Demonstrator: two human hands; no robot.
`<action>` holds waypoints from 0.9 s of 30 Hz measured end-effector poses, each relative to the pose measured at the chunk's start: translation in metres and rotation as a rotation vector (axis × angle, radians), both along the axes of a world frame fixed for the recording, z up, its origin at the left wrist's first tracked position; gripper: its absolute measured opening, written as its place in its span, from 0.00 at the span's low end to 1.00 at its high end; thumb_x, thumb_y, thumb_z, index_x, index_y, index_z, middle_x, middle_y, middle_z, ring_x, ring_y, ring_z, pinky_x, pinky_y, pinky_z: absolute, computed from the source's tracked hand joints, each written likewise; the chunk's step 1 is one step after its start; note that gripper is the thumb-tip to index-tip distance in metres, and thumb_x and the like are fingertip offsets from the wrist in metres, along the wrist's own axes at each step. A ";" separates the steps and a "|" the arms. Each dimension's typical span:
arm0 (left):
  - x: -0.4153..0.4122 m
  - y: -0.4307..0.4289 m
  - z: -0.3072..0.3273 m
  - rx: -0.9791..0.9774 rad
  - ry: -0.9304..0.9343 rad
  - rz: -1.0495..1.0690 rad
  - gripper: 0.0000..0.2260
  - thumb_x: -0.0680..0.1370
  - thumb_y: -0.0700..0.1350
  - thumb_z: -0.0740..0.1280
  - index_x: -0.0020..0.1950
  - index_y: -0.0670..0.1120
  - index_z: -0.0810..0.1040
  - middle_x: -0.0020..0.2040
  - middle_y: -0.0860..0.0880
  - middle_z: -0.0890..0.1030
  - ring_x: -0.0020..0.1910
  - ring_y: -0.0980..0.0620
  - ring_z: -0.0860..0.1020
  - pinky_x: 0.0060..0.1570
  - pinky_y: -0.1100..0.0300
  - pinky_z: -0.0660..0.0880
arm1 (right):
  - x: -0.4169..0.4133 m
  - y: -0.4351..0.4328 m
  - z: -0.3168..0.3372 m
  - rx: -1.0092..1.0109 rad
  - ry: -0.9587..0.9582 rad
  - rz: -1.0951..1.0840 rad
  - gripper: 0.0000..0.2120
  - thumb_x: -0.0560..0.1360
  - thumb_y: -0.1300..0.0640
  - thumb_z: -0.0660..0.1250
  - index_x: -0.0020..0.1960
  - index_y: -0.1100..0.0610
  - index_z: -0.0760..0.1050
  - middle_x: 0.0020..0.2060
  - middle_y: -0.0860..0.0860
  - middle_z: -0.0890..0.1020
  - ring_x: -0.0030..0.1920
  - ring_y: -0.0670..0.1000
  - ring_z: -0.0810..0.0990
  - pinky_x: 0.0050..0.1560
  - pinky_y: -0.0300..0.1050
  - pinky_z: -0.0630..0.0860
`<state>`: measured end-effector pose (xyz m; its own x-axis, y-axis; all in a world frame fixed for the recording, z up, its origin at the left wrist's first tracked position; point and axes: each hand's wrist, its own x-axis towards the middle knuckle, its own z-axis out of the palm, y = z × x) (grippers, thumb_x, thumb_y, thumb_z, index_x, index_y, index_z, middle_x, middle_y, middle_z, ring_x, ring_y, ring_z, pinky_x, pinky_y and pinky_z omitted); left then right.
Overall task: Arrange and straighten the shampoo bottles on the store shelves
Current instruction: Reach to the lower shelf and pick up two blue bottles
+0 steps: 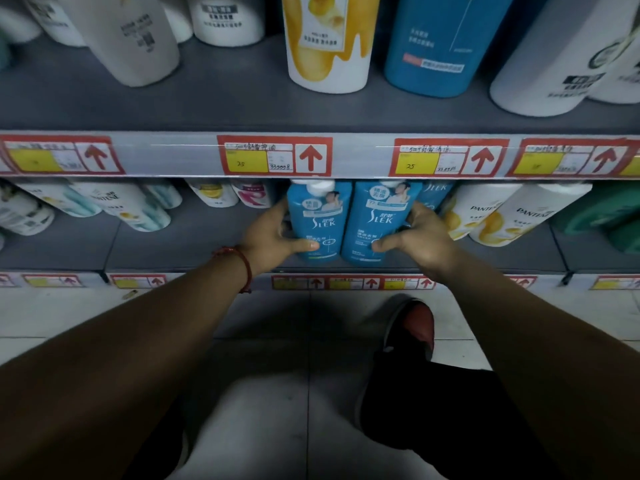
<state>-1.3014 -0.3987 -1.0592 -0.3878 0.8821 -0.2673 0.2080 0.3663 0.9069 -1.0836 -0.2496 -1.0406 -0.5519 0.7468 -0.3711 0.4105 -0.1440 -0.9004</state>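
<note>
Shelf, left grip, right grip curled round bottles

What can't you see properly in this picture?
All in the head view:
- Caps of the top-shelf bottles: cut off by the top edge.
- Caps of the left Slek bottle and right Slek bottle: partly hidden by the price rail.
- Fingers of the left hand and right hand: mostly behind those bottles.
- Writing on the price tags: too small, blurred.

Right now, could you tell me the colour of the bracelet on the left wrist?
Red: the thin cord bracelet shows best in the head view.
</note>
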 end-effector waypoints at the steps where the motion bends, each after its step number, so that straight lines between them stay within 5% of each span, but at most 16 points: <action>1: 0.001 0.001 -0.003 0.009 -0.002 -0.001 0.35 0.71 0.36 0.78 0.74 0.49 0.68 0.65 0.55 0.78 0.66 0.53 0.77 0.65 0.52 0.76 | 0.000 0.000 -0.001 0.002 -0.008 0.006 0.28 0.62 0.77 0.77 0.56 0.56 0.77 0.51 0.50 0.85 0.50 0.46 0.84 0.54 0.46 0.81; 3: 0.000 0.004 -0.006 0.008 0.008 0.000 0.37 0.70 0.38 0.79 0.75 0.50 0.67 0.66 0.55 0.78 0.67 0.52 0.76 0.65 0.51 0.75 | 0.001 0.001 -0.002 0.008 -0.041 0.026 0.30 0.62 0.75 0.77 0.61 0.60 0.75 0.53 0.50 0.84 0.54 0.49 0.83 0.58 0.47 0.80; 5: 0.001 0.005 -0.011 -0.015 0.055 0.016 0.36 0.70 0.40 0.80 0.74 0.50 0.68 0.66 0.54 0.78 0.65 0.52 0.76 0.65 0.51 0.75 | 0.001 0.000 0.001 0.026 -0.088 0.039 0.28 0.64 0.73 0.78 0.59 0.58 0.73 0.50 0.45 0.82 0.50 0.44 0.80 0.52 0.38 0.77; 7: 0.008 0.005 -0.020 -0.063 0.087 0.122 0.32 0.69 0.43 0.80 0.70 0.49 0.72 0.63 0.52 0.80 0.61 0.51 0.79 0.62 0.50 0.77 | 0.000 -0.006 -0.001 0.054 -0.128 -0.006 0.29 0.64 0.69 0.79 0.61 0.56 0.73 0.50 0.44 0.80 0.49 0.42 0.77 0.52 0.38 0.75; 11: 0.041 -0.008 -0.046 -0.130 -0.311 0.493 0.25 0.70 0.46 0.80 0.65 0.46 0.77 0.57 0.46 0.84 0.53 0.48 0.84 0.58 0.45 0.81 | 0.001 -0.026 -0.027 -0.096 -0.066 -0.228 0.33 0.62 0.65 0.81 0.63 0.55 0.74 0.54 0.53 0.85 0.54 0.55 0.84 0.59 0.59 0.80; 15: 0.062 -0.014 -0.064 -0.018 -0.490 0.620 0.25 0.68 0.53 0.81 0.63 0.51 0.81 0.54 0.52 0.86 0.56 0.52 0.84 0.62 0.48 0.79 | -0.003 -0.034 -0.038 -0.129 -0.009 -0.284 0.22 0.67 0.65 0.79 0.56 0.51 0.76 0.53 0.54 0.86 0.52 0.56 0.85 0.58 0.58 0.81; 21: 0.061 -0.004 -0.054 0.125 -0.439 0.539 0.30 0.62 0.60 0.82 0.63 0.56 0.81 0.59 0.53 0.85 0.60 0.52 0.82 0.65 0.47 0.76 | -0.009 -0.033 -0.042 -0.017 0.024 -0.242 0.24 0.70 0.66 0.77 0.64 0.61 0.75 0.57 0.56 0.84 0.58 0.54 0.83 0.62 0.58 0.79; 27: 0.054 -0.003 -0.053 0.094 -0.307 0.560 0.41 0.55 0.67 0.82 0.66 0.57 0.78 0.58 0.54 0.85 0.57 0.53 0.83 0.59 0.47 0.80 | -0.009 -0.035 -0.049 0.048 -0.016 -0.215 0.26 0.69 0.60 0.79 0.64 0.56 0.74 0.58 0.52 0.84 0.60 0.51 0.82 0.64 0.57 0.77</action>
